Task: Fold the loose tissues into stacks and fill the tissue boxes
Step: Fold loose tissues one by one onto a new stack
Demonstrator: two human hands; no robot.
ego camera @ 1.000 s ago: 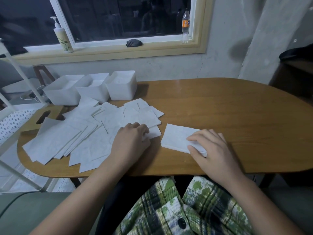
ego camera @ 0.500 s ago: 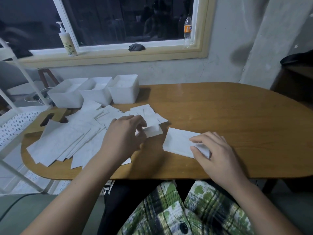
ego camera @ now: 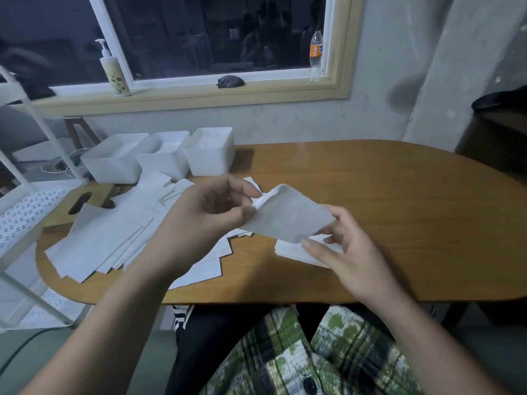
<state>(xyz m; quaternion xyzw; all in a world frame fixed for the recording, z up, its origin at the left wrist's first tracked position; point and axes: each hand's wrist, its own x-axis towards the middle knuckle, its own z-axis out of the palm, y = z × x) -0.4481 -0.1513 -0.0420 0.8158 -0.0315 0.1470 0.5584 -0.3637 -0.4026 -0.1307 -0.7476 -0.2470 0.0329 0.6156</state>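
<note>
A white tissue [ego camera: 288, 216] hangs in the air above the table, held between both hands. My left hand [ego camera: 199, 223] pinches its upper left corner. My right hand [ego camera: 346, 249] pinches its lower right corner. Under the right hand a small folded stack of tissues [ego camera: 296, 252] lies on the wooden table [ego camera: 399, 223]. A loose spread of white tissues [ego camera: 114, 235] covers the table's left part. Three white tissue boxes [ego camera: 159, 161] stand in a row at the back left, open at the top.
A wooden box lid with a slot [ego camera: 79, 203] lies left of the tissues. A white perforated metal rack [ego camera: 25, 212] stands off the table's left end. A pump bottle [ego camera: 114, 72], a dark cloth and a drink bottle [ego camera: 316, 55] sit on the window sill.
My left hand picked a tissue from the spread and lifted it to the right. My right hand left the folded stack and took the tissue's other corner.
</note>
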